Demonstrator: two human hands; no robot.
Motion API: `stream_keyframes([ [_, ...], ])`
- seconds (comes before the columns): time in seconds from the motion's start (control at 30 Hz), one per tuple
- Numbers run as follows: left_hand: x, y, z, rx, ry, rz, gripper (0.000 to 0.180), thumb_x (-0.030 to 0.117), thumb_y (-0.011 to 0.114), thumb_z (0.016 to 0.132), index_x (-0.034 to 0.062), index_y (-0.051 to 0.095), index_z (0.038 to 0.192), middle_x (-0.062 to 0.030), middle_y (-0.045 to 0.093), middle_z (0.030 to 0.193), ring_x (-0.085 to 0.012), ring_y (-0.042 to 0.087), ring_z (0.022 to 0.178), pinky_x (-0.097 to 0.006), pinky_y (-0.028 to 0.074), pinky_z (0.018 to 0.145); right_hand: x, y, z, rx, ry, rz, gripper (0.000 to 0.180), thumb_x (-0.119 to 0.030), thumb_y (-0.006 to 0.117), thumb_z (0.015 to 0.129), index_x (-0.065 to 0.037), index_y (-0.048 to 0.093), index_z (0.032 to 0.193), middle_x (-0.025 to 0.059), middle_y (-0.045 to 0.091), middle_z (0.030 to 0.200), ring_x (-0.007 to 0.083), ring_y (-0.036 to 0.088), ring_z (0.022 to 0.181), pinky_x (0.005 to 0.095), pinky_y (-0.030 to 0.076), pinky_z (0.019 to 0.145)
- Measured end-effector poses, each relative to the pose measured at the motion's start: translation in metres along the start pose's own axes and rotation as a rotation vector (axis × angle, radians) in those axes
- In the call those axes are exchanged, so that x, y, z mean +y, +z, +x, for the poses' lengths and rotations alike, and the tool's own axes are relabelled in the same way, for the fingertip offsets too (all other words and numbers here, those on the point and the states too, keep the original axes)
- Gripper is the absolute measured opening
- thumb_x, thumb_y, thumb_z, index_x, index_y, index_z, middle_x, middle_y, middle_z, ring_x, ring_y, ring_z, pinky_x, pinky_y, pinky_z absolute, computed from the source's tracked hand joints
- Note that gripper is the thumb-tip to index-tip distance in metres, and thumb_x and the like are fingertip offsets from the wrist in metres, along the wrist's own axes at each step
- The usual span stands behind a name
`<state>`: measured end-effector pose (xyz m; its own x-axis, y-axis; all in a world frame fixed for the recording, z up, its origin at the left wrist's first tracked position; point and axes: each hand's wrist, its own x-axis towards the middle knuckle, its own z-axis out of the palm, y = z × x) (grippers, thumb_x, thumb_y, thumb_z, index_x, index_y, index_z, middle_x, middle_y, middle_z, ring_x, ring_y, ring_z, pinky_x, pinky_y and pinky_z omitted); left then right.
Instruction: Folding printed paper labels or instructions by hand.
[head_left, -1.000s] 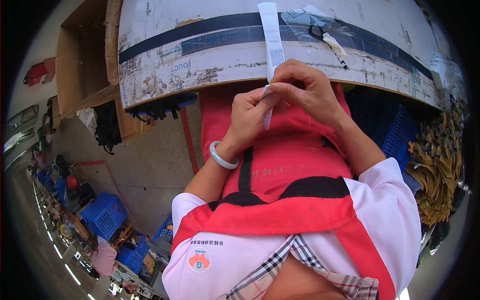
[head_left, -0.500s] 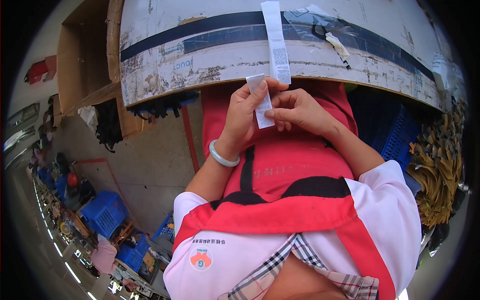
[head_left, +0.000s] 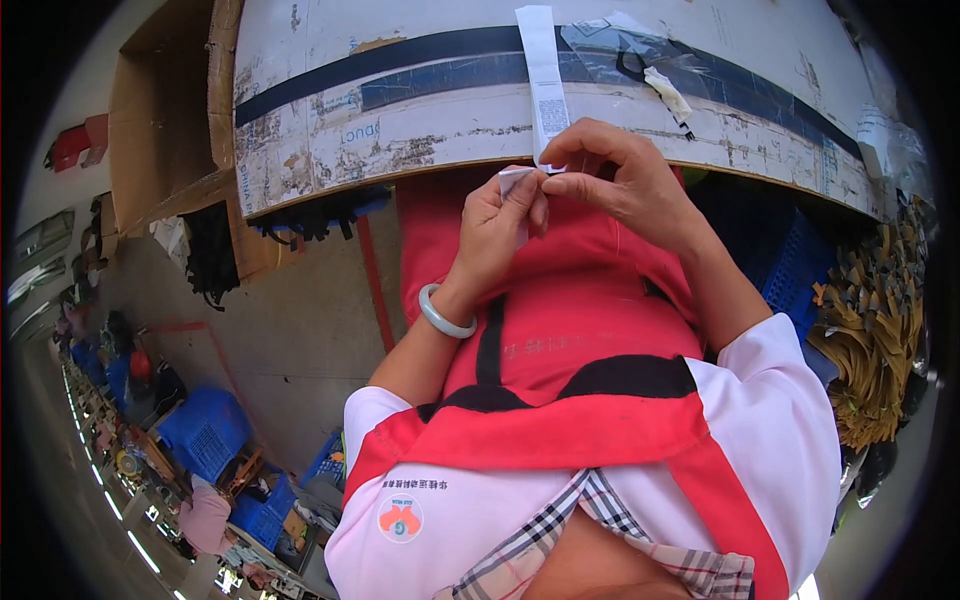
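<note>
A small white printed label [head_left: 513, 181] is in my left hand [head_left: 490, 225], clasped between thumb and curled fingers; its upper end sticks out above the thumb. My right hand [head_left: 635, 190] is just to the right, its thumb tip by the left fingertips. Its thumb and index finger close round a white edge at the near end of a long label strip [head_left: 543, 75]. That strip lies over the table edge, running away from me. The right fingers partly hide where strip and label come close, so I cannot tell whether they touch.
On the worn white table [head_left: 420, 130] lie a clear plastic bag [head_left: 625, 50] and a crumpled pale scrap [head_left: 668, 93]. An open cardboard box [head_left: 165, 110] stands left. At right are a blue crate [head_left: 795, 260] and a pile of brown-yellow pieces [head_left: 870, 350].
My right hand has risen to the strip's end at the table edge. The label in my left hand, earlier hanging flat and long, is now mostly hidden in the fingers.
</note>
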<state>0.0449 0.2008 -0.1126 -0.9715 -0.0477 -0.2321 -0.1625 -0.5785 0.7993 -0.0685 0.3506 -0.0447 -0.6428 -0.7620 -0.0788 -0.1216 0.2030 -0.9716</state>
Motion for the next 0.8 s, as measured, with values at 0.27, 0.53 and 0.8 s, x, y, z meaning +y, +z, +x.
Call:
stream_keyframes([
  [0.27,0.013,0.001,-0.005,-0.136,-0.241,0.209,0.028,0.024,0.051,0.103,-0.0015,0.063,0.105,-0.0008,0.054,0.070,-0.0087,0.050,0.063,-0.023,0.039,0.057,0.033,-0.013,0.035,0.147,-0.146,-0.094,0.017,-0.017,0.070,0.091,-0.005,0.072,0.102,0.0055,0.064,0.095,0.0122,0.059,0.085,0.0261,0.048,0.072],
  [0.53,0.012,-0.003,0.011,0.001,-0.051,-0.065,0.021,0.018,0.057,0.101,0.0006,0.066,0.107,0.0009,0.056,0.073,-0.0047,0.049,0.066,-0.021,0.039,0.058,0.080,-0.016,0.057,0.442,-0.296,-0.550,0.018,-0.015,0.077,0.081,-0.013,0.077,0.099,0.0053,0.059,0.096,0.0211,0.059,0.089,0.0298,0.049,0.076],
  [0.8,0.045,-0.002,0.024,0.175,0.571,0.707,0.025,0.000,0.074,0.083,0.0012,0.070,0.108,-0.0079,0.068,0.093,-0.0116,0.059,0.078,-0.023,0.048,0.069,0.017,-0.001,0.020,0.198,-0.173,-0.002,0.016,-0.010,0.077,0.082,-0.009,0.076,0.098,0.0021,0.058,0.098,0.0106,0.057,0.082,0.0239,0.049,0.072],
])
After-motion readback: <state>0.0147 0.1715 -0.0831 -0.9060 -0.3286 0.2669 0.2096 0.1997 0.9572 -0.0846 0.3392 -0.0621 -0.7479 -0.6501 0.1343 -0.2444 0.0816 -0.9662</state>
